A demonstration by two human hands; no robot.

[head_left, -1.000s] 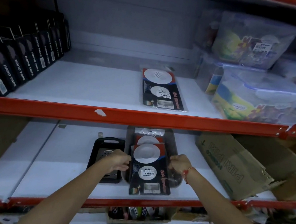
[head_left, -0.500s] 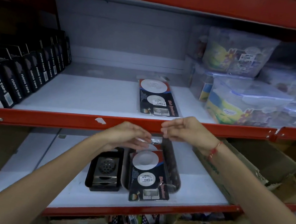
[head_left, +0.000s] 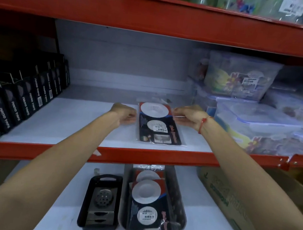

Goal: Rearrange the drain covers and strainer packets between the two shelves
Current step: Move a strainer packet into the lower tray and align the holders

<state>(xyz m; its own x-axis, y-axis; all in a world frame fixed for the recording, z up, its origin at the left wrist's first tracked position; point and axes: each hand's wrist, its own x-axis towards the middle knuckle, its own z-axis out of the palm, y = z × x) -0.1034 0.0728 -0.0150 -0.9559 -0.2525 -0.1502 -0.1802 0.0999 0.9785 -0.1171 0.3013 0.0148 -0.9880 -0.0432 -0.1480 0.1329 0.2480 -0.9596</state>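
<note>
**Both hands at a strainer packet on the upper shelf: slips to watch for**

We see two bare arms reaching onto the upper shelf (head_left: 53, 121), white with a red front rail; a flat strainer packet (head_left: 160, 124) in clear film lies between the hands, short of the front edge. The left hand (head_left: 125, 112) sits at the packet's left edge, fingers curled in, and the right hand (head_left: 190, 117) at its upper right edge, thumb and fingers pinched together; we judge that each has hold of the thin film border, though motion blur hides the contact, so we cannot tell for sure. Whether one packet or two lie there we cannot tell either.

On the lower shelf (head_left: 52, 215), a black tray (head_left: 179, 201) carries more packets (head_left: 147, 205), the front one overhanging the tray's near end; a black drain cover (head_left: 100, 202) lies just beside it on the left.

What could go wrong, in our judgement: the film is slick and floppy, so a pinch on the border alone may slip or let the packet sag; pulled forward carelessly, it could slide off the rail and drop onto the stock below; a wide right elbow could nudge the plastic boxes (head_left: 255, 121) nearby; the row of black tape boxes (head_left: 15, 100) on the left stands well apart and seems safe; the overhanging lower packet could tip out if knocked.
</note>
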